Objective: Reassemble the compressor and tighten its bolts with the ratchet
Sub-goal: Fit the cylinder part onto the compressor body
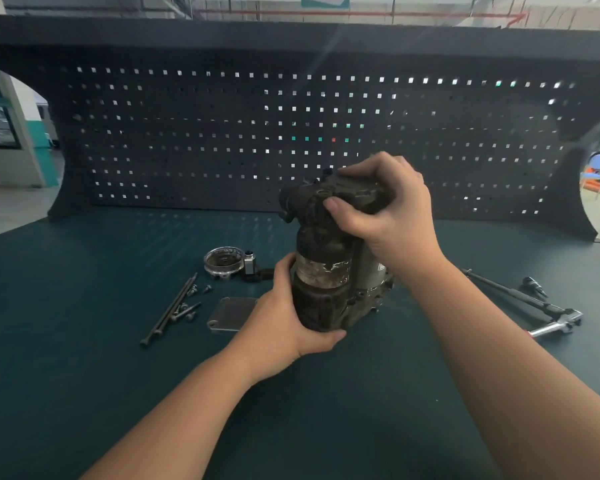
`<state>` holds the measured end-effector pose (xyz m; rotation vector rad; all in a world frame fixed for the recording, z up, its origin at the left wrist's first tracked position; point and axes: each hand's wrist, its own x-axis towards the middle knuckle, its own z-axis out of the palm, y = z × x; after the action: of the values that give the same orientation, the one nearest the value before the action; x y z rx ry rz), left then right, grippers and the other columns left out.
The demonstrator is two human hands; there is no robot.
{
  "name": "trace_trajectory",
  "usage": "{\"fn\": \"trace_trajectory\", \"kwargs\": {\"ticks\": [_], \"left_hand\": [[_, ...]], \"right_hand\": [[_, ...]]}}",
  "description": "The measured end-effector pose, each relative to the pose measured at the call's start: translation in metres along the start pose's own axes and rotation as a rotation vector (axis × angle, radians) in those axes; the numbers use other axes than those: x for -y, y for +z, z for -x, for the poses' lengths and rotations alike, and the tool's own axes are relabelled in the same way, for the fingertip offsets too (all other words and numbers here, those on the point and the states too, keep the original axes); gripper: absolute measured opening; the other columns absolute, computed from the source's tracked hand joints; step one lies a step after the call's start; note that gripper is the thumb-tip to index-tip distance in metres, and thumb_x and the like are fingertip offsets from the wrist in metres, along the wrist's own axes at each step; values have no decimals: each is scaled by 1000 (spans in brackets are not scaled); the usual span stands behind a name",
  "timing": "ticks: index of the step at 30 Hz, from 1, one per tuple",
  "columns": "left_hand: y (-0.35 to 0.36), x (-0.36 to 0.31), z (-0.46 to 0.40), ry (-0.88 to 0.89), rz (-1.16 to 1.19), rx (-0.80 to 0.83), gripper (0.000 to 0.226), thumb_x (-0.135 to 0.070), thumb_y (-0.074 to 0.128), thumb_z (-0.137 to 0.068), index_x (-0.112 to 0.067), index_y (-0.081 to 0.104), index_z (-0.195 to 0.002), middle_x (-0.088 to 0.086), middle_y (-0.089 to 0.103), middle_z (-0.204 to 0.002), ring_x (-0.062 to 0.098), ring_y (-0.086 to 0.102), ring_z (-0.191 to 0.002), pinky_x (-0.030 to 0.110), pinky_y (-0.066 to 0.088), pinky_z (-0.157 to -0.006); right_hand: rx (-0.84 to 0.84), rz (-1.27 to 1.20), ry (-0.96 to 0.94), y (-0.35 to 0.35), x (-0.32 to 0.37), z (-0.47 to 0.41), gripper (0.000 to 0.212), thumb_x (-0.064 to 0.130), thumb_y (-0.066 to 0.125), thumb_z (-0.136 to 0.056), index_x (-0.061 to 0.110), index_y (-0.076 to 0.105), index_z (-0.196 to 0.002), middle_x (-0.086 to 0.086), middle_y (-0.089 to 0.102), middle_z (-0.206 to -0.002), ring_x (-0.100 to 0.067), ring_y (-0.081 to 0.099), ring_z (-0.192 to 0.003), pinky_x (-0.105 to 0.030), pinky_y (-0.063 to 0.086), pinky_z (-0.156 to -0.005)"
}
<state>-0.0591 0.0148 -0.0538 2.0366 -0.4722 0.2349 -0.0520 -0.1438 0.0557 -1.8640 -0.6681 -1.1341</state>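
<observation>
Upright, both hands (326, 271) grip compressor (326, 268).

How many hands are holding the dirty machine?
2. The left hand grips the bottom of the grimy dark metal compressor; the right hand grips its top. No other hands are in view.

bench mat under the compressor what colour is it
Dark teal green bench mat, plain with no pattern, seen in the head view.

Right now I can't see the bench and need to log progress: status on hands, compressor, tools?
Left hand grips compressor base, right hand grips its top. Long bolts and cover plate loose on bench. Ratchet untouched at right.
</observation>
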Motion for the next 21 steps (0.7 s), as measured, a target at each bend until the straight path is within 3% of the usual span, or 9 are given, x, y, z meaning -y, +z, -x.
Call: {"fn": "trace_trajectory", "kwargs": {"ticks": [6, 11, 14, 21], "left_hand": [[1, 4, -3, -3, 13, -64, 111, -44, 90, -49, -38, 27, -140, -34, 54, -109, -35, 43, -93, -9, 34, -73], [2, 5, -4, -23, 38, -81, 111, -47, 90, -45, -34, 33, -140, -31, 57, -113, -30, 44, -101, -7, 36, -76], [3, 6, -4, -23, 52, -82, 106, -46, 90, -46, -33, 36, -137, -30, 58, -113, -29, 46, -101, -6, 37, -76], [2, 1, 0, -46, 77, -28, 98, -46, 88, -57, -37, 33, -138, -26, 57, -122, -21, 48, -108, -3, 38, -83]], "right_hand": [[-69, -106, 35, 1, 1, 5, 35, 51, 70, -61, 29, 53, -82, 19, 49, -85, -23, 56, -91, -59, 42, -90], [-19, -82, 81, 2, 1, 4, 40, 56, 71, -60, 28, 54, -82, 30, 50, -89, -15, 53, -98, -54, 41, -95], [7, -71, 102, 1, 1, 3, 38, 58, 70, -59, 31, 53, -81, 21, 46, -89, -14, 51, -101, -52, 40, -98], [50, -52, 125, 0, 1, 2, 41, 62, 68, -59, 30, 55, -81, 18, 45, -96, -19, 53, -107, -51, 39, -101]]}}
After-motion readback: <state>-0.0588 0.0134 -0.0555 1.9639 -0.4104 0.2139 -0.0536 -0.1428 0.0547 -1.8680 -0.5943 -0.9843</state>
